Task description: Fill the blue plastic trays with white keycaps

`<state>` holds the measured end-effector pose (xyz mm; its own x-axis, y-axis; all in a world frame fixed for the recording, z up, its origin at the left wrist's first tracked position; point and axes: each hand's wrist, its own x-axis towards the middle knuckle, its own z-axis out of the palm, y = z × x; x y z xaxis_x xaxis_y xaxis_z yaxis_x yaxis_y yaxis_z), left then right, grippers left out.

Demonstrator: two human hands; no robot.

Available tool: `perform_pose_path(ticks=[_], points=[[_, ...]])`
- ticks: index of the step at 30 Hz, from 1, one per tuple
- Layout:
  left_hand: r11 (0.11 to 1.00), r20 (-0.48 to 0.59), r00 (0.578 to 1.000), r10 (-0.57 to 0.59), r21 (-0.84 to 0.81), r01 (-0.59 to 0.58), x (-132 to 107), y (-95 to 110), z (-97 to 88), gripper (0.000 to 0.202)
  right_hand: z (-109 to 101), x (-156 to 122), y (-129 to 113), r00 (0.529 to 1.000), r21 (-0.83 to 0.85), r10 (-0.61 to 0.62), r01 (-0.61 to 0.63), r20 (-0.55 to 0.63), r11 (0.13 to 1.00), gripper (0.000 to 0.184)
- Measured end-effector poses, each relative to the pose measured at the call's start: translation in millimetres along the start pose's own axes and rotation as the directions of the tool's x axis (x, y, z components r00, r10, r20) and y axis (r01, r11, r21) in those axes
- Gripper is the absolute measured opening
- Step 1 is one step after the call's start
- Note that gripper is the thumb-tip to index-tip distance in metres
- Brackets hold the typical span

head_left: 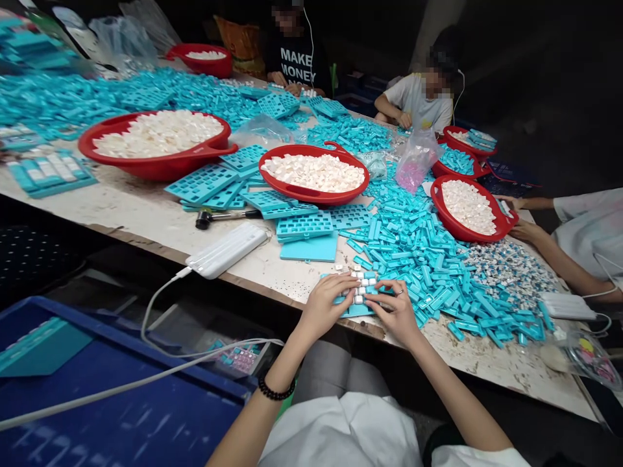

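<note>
Well, from over here, the action sits at the near edge of the long counter (146, 201), around 6 o'clock. A small teal plastic mold (353, 311) lies flat there, mostly covered by the person's two hands, with a short cluster of white keycaps (359, 290) sitting on it. From what shows between the hands, the mold's long axis seems to run roughly side to side, though its ends are too hidden to be sure.

The left grip (327, 305) comes in from about 7 o'clock, its fingers curved over the keycaps and the tips touching them, so it's the nearer of the two. The right grip (396, 312), with a ring on one finger, sits just beside the cluster at about 3 o'clock from it, fingers bent inward and resting on the mold's edge. Both hands look loosely pressed toward each other, but I can't tell whether either is pinching a single piece.

Right of them, a sprawling heap of teal bars (428, 272) almost touches the right hand. At 12 o'clock sits a red basin (311, 196) of white pieces, and at 3 o'clock a co-worker's hands (528, 230) rest near another basin.
</note>
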<state>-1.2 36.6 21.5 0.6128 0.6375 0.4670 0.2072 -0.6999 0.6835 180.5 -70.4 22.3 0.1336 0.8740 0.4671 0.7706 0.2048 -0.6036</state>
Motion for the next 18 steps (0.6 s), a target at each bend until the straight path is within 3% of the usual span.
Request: perform_pose_path(ticks=[13, 16, 18], points=[[1.0, 0.027, 1.0, -0.014, -0.01, 0.014, -2.1, -2.7, 0.7, 0.024, -6.1, 0.7, -6.1, 0.993, -0.157, -0.094, 0.105, 0.075, 0.982, 0.013], [0.999, -0.127, 0.991, -0.041, -0.002, 0.041, -1.6, 9.8, -2.5, 0.02, -2.8, 0.3, -5.2, 0.998, -0.125, -0.058, 0.061, 0.032, 0.99, 0.011], [0.996, -0.299, 0.951, -0.079, -0.064, 0.063, -7.6, 32.0, -8.3, 0.013, -2.5, 0.8, -6.2, 0.999, -0.119, -0.025, 0.027, 0.024, 0.993, 0.01]])
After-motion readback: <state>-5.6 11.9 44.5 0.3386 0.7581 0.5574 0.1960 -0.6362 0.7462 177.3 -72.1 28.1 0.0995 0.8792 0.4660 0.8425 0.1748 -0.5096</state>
